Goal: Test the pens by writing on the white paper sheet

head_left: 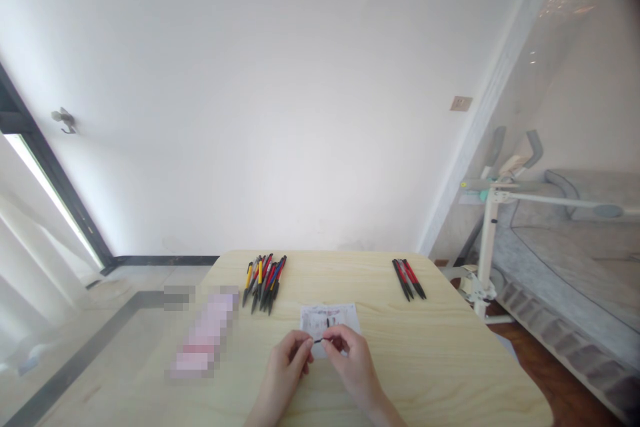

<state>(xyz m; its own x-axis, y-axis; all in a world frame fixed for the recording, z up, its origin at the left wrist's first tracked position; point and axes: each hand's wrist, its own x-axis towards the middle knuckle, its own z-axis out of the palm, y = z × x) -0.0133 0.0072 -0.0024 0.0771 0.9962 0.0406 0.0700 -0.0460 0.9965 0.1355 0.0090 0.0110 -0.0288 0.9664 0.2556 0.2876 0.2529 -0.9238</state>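
Note:
My left hand (290, 359) and my right hand (351, 355) meet low in the middle of the view, both closed in a pinch. A short, thin dark stick (318, 341) spans the gap between their fingertips; its exact kind is too small to make out. Beneath them lies a white printed paper (345, 312), partly covered by the hands. A small dark upright shape (328, 323) shows just above my right fingertips, and I cannot tell whether it is print or a loose part.
On the light wooden table (430, 360), a pile of several pens (263, 280) lies at the back left, with a smaller group of pens (407, 279) at the back right. A blurred pink object (207, 333) is at the left edge. Exercise equipment (487, 247) stands to the right.

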